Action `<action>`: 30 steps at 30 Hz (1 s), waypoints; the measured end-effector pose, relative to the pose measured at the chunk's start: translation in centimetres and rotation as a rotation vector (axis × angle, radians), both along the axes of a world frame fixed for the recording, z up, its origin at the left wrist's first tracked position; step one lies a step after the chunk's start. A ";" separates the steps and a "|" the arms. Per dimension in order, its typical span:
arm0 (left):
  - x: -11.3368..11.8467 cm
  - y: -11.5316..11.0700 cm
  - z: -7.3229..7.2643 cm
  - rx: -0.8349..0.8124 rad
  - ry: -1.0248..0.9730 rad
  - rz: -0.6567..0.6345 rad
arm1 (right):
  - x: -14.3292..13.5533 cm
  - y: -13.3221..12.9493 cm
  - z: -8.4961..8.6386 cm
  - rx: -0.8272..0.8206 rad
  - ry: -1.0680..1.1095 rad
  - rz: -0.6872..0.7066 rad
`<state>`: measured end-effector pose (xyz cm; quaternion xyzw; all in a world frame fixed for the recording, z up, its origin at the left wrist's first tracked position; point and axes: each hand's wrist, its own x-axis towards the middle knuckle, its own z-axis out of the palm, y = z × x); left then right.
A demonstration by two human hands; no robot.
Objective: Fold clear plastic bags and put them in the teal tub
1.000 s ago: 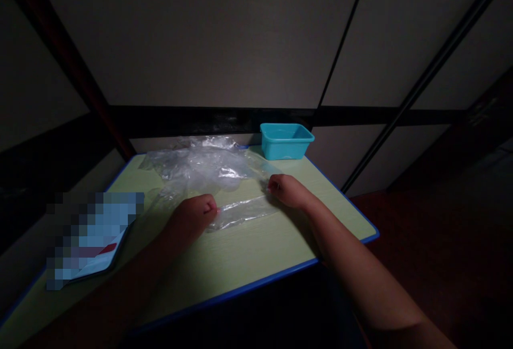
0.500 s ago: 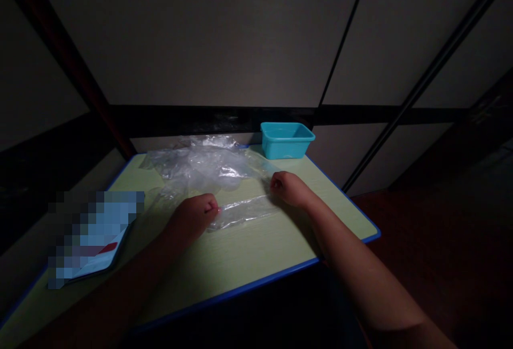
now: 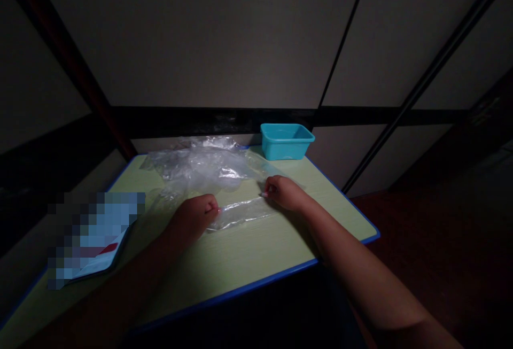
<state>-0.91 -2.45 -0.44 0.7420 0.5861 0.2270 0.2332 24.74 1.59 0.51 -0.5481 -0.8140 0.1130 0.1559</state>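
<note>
A clear plastic bag point(image 3: 244, 213) is stretched low over the table between my two hands. My left hand point(image 3: 200, 211) is closed on its left end, thumb and fingers pressed together. At the upper right end of the same bag, my right hand point(image 3: 279, 191) pinches the plastic edge between its fingertips. Beyond my hands, a loose heap of crumpled clear plastic bags point(image 3: 204, 164) covers the back of the table.
The pale green table point(image 3: 224, 269) has a blue rim. A turquoise plastic basket point(image 3: 284, 148) stands at its back right corner, near the cabinet panels. A tablet-like device point(image 3: 96, 242), partly pixelated, lies at the left beside my left forearm.
My right hand has shifted slightly left and down, and its fingers now pinch the bag's edge. My left hand has stayed where it was.
</note>
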 end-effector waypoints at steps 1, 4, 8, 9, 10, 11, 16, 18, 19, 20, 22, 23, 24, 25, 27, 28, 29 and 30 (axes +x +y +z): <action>0.0 0.0 0.0 -0.001 -0.006 0.001 | 0.0 0.0 0.0 -0.008 -0.012 -0.006; 0.1 0.0 0.0 0.000 -0.023 0.006 | 0.0 0.0 0.0 -0.034 -0.046 -0.036; 0.1 0.0 0.2 -0.004 -0.021 0.013 | 0.0 0.0 0.1 -0.054 -0.056 -0.054; 0.2 0.0 0.3 -0.005 -0.018 0.012 | 0.0 0.0 0.1 -0.054 -0.056 -0.055; 0.2 0.0 0.3 -0.006 -0.016 0.011 | 0.0 0.0 0.1 -0.054 -0.055 -0.057; 0.2 0.0 0.4 -0.007 -0.014 0.011 | 0.0 0.0 0.1 -0.056 -0.056 -0.058; 0.1 0.1 0.1 0.015 -0.020 -0.005 | 0.0 0.1 0.0 -0.056 -0.053 -0.062; 0.0 0.2 -0.1 0.016 -0.024 -0.015 | 0.1 0.2 -0.1 -0.040 -0.051 -0.056; 0.0 0.3 -0.2 0.015 -0.021 -0.016 | 0.1 0.3 -0.2 -0.020 -0.050 -0.055; -0.1 0.3 -0.3 0.014 -0.017 -0.018 | 0.0 0.3 -0.3 0.006 -0.049 -0.053; -0.1 0.4 -0.5 0.018 -0.007 -0.019 | 0.0 0.2 -0.3 0.066 -0.043 -0.042; -0.1 0.5 -0.6 0.023 -0.001 -0.015 | -0.1 0.1 -0.2 0.094 -0.039 -0.030; -0.1 0.5 -0.7 0.031 0.005 -0.008 | -0.2 -0.1 -0.1 0.120 -0.032 -0.010; -0.1 0.5 -0.7 0.039 0.009 -0.004 | -0.3 -0.4 0.0 0.141 -0.026 0.017; -0.1 0.5 -0.6 0.051 0.012 -0.005 | -0.6 -1.0 0.2 0.171 -0.016 0.099; -0.1 0.5 -0.5 0.051 0.010 -0.013 | -0.8 -1.4 0.3 0.173 -0.012 0.157; -0.1 0.4 -0.4 0.047 0.006 -0.023 | -1.0 -1.8 0.4 0.164 -0.009 0.221; 0.0 0.3 -0.3 0.040 0.003 -0.030 | -1.2 -2.3 0.4 0.144 -0.010 0.283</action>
